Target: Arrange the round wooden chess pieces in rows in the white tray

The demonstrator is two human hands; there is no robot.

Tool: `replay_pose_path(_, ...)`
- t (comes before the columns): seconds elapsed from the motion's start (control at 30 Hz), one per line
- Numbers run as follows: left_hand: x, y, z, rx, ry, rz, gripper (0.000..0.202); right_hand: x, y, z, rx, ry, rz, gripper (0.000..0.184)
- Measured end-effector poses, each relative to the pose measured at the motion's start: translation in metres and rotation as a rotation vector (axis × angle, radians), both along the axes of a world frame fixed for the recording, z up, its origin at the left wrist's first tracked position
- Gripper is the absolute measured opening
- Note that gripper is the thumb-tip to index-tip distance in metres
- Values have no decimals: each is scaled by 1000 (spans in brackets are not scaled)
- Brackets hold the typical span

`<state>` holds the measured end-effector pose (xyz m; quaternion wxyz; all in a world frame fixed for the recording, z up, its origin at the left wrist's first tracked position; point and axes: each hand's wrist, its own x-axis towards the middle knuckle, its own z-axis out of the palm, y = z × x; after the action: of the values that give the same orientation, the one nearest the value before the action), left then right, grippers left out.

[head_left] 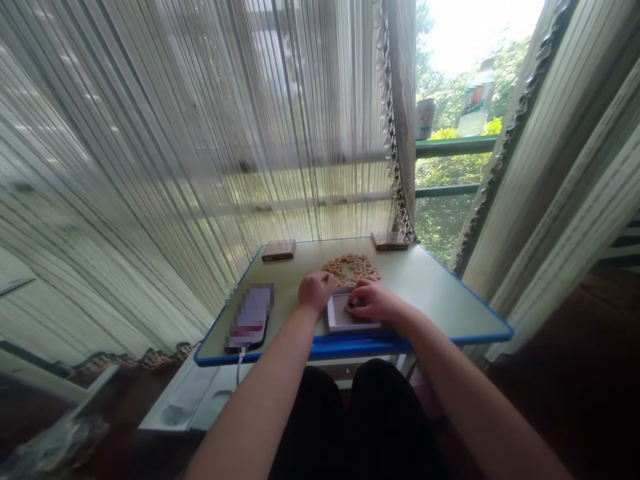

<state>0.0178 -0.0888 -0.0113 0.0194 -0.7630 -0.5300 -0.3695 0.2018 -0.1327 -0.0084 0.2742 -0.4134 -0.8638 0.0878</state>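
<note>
Several small round wooden game pieces [349, 262] lie in a loose ring on the table, just beyond my hands. A shallow white open box [331, 319] stands near the table's front edge. My left hand [315, 291] is by the box's far left corner with its fingers curled closed; whatever is in them is hidden. Over the right part of the box, my right hand [374, 300] reaches in with bent fingers. At its fingertips is a small round piece [356, 303], partly covered by the fingers.
A phone [253, 317] with a charging cable [239, 368] lies at the table's left. Two flat brown boxes, one at the back left [279, 249] and one at the back right [390, 241], rest near the curtain [310, 133]. The table [440, 300] has a blue edge.
</note>
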Motion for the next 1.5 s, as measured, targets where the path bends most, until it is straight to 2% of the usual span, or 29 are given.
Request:
replay_pose_path(0.27,1,6,-4,-29,-66,-46,18,11,-1,-1,6,-19,-156,15)
replay_pose_path(0.57,2,14,-10,-123,-89,-168,23,14,-3,3,43,-58,-168,14)
replay_pose_path(0.83,1,10,-6,-168,-58,-131,18,17,-1,0,54,-33,-135,16)
replay_pose_path(1.2,1,8,-5,-130,-9,-106,23,14,-3,0,117,-18,-124,14)
replay_pose_path(1.5,1,5,-2,-178,24,-59,39,15,0,-3,126,-33,-133,13)
